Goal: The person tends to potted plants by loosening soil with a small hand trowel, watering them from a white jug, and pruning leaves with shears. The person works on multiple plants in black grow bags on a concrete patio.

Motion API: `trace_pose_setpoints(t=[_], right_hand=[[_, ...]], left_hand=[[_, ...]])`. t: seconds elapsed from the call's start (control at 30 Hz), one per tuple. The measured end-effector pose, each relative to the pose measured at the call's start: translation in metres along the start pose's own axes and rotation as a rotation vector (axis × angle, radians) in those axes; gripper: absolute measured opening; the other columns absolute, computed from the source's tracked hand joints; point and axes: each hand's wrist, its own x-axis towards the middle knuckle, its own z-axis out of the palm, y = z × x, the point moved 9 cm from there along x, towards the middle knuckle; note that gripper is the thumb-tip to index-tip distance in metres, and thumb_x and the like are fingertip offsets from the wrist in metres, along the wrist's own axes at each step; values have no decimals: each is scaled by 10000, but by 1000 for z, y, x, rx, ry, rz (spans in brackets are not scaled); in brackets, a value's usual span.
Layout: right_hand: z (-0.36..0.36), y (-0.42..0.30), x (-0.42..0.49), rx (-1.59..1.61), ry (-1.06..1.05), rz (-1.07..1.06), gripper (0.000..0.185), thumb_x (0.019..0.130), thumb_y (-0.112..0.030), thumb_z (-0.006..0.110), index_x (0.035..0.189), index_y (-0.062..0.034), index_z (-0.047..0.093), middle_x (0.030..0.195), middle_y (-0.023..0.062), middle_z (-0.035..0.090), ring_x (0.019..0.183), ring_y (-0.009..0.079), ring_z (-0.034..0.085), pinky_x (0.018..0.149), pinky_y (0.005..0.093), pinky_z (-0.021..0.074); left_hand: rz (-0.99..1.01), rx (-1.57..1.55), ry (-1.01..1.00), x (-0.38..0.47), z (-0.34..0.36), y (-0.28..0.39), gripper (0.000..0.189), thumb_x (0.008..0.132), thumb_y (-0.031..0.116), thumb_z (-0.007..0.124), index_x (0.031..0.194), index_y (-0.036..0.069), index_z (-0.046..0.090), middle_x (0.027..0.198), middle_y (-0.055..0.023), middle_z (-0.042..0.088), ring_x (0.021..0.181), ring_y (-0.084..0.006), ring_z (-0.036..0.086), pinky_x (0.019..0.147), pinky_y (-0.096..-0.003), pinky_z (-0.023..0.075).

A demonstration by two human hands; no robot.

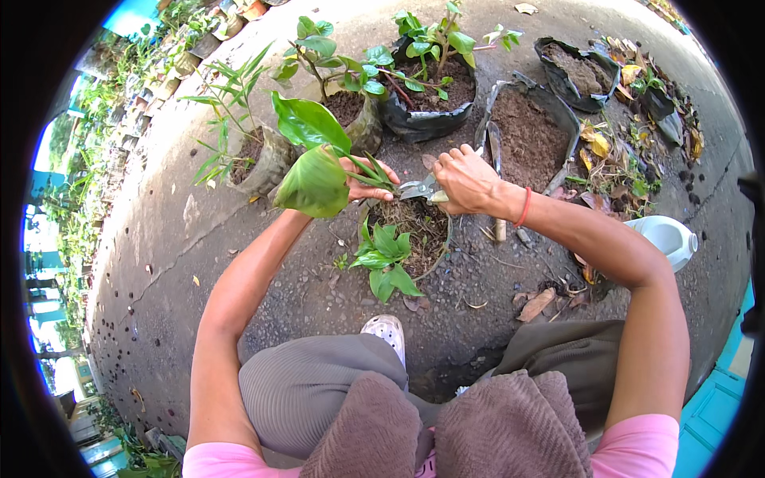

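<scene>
My left hand (369, 179) grips the stems of a broad-leaved plant (314, 179), whose large green leaves hang over the wrist. My right hand (466, 179) is closed round the handles of pruning shears (418, 189). Their metal blades point left, close to the held stems and my left fingertips; whether they touch the stem I cannot tell. Just below both hands stands a round pot (433, 239) with fibrous, root-filled soil. A small leafy plant (385, 254) grows at its left side. A red band circles my right wrist.
Beyond my hands stand potted plants (433, 122) in plastic bags, a black bag of brown soil (529, 134) with a trowel-like tool (495, 149) at its edge, and another soil bag (577, 71). Dry leaves and weeds (621, 155) lie right, near a white plastic jug (663, 236).
</scene>
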Motion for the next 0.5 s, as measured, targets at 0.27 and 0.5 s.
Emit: trace_pose_setpoints(t=[0.27,0.5], right_hand=[[17,7,-6,79,-69,17,312,632,-268,658,752,13,595,689,161,630,639,304,643,588,402,507],[26,36,-15,213,-42,98,395,654,-339,678,873,-22,593,801,136,598,777,306,610,721,473,460]], left_hand=[[56,46,23,8,0,-2,273,751,182,765,977,61,670,949,-15,658,889,-108,580,783,-291,467],[-81,-68,275,-11,7,-21,302,762,209,763,995,58,644,927,2,637,896,-107,567,831,-285,449]])
